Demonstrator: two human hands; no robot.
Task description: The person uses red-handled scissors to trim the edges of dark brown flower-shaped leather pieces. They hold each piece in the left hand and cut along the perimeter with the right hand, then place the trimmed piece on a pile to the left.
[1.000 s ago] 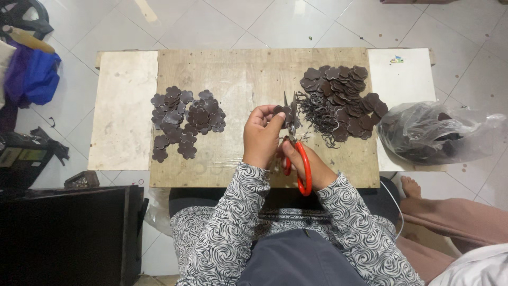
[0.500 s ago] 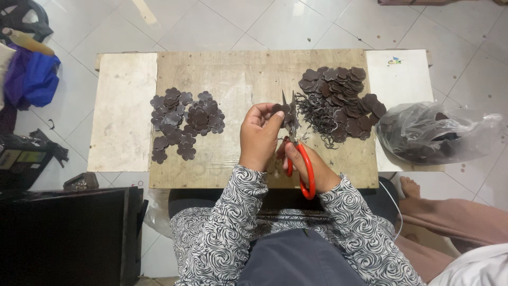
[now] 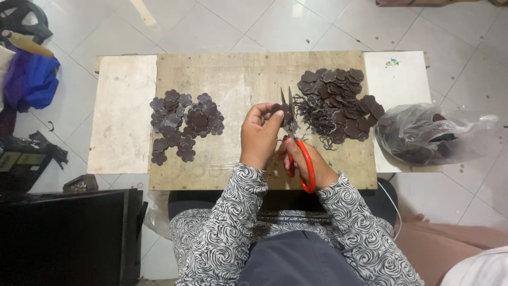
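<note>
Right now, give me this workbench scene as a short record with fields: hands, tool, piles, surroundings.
left hand: pinches a dark flower-shaped piece at the blades
right hand: grips the red-handled scissors, blades pointing away from the person
left pile: dark flower-shaped pieces spread flat
right pile: similar pieces mixed with thin trimmings
work surface: wooden board
bag: clear plastic bag holding dark pieces, at the board's right end

Sitting on the white tile floor (image 3: 222, 21): blue cloth bundle (image 3: 32, 79) off left, clear plastic bag (image 3: 434, 135) bulging by the desk (image 3: 233, 79) edge, black cabinet (image 3: 63, 238) lurking bottom-left.
</note>
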